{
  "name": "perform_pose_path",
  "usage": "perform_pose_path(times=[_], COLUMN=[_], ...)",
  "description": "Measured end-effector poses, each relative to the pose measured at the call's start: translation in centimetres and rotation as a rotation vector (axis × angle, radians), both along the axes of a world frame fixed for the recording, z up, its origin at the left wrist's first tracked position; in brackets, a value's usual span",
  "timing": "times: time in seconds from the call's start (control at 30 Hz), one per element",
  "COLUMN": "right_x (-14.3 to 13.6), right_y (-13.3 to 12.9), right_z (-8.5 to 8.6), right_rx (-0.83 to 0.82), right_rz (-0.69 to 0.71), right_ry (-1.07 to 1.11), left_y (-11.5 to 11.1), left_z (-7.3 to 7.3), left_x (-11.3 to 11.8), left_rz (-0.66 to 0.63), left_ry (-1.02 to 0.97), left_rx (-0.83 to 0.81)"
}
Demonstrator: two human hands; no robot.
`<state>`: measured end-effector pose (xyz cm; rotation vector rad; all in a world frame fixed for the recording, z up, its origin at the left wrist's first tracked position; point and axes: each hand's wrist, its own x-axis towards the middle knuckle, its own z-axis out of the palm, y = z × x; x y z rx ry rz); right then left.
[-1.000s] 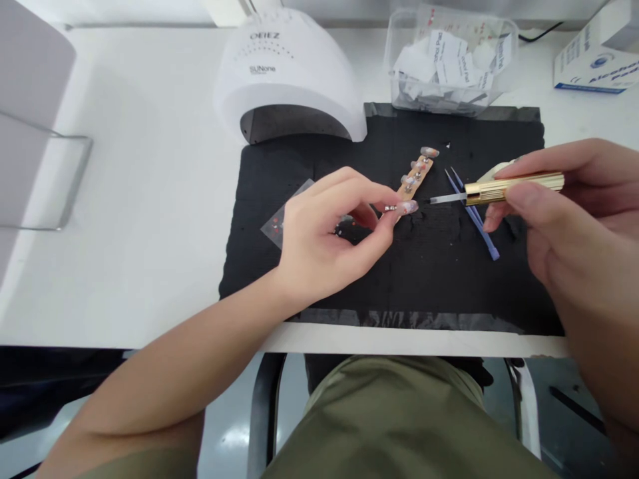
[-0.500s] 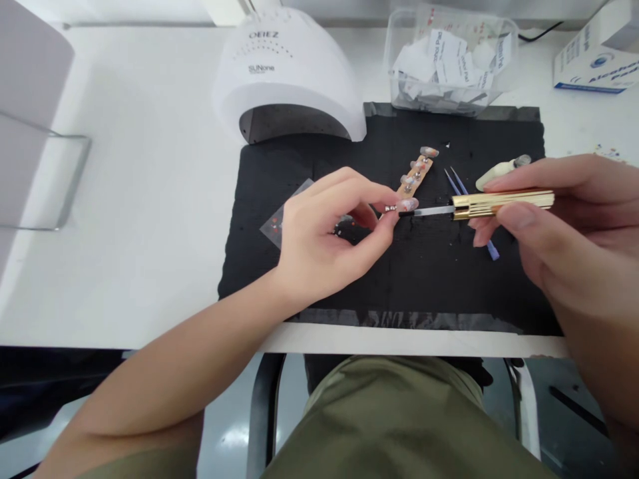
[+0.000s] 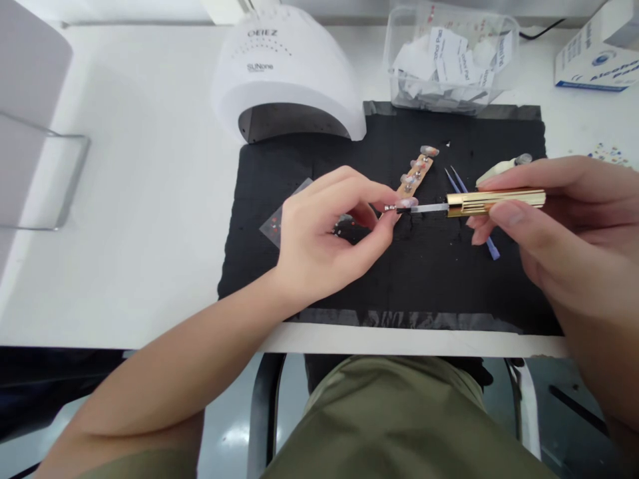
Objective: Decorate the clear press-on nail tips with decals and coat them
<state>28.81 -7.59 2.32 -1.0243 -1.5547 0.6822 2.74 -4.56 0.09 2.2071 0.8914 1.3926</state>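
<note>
My left hand (image 3: 329,233) pinches a small metal holder between thumb and forefinger, with a decorated false nail (image 3: 409,201) on it. In my right hand (image 3: 574,239) is a nail polish brush (image 3: 494,202), held by its gold ribbed cap. Its dark bristles lie at the false nail, close to my left fingertips; whether they touch it I cannot tell. Just behind the pinched nail, a wooden strip (image 3: 418,174) carries several more decorated false nails on metal posts. Beyond my right fingers lies a cream bottle (image 3: 494,171), partly hidden by them.
Blue-violet tweezers (image 3: 492,247) lie on the black mat (image 3: 399,286), partly behind my right hand. A clear sheet with small bits (image 3: 272,226) is left of my left hand. Behind stand a white nail lamp (image 3: 294,66), a clear box of alcohol pads (image 3: 439,93) and a carton (image 3: 594,63).
The brush in my right hand has moved slightly left, bringing its bristles closer to my left fingertips. My left hand has hardly moved.
</note>
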Motion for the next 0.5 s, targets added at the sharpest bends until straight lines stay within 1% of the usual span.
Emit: perform_pose_path(times=[0.17,0.27,0.37,0.43,0.5], right_x=[0.17,0.14,-0.04,-0.09,0.00], right_y=[-0.07,0.10,0.26,0.33,0.44], right_z=[0.21,0.22,0.12,0.03,-0.09], right_rx=[-0.030,-0.015,0.004,-0.012,-0.029], right_rz=[0.004,-0.001,-0.043,-0.075,-0.106], right_ry=[-0.007,0.010,0.025,0.010,-0.011], left_y=[0.45,0.48,0.40,0.43,0.55], left_z=[-0.32,-0.36,-0.31,-0.34,-0.44], left_x=[0.05,0.14,0.22,0.24,0.23], left_rz=[-0.023,-0.025,-0.018,-0.015,-0.032], left_ry=[-0.015,-0.033,-0.040,-0.037,-0.052], left_rx=[0.039,0.059,0.051,0.043,0.088])
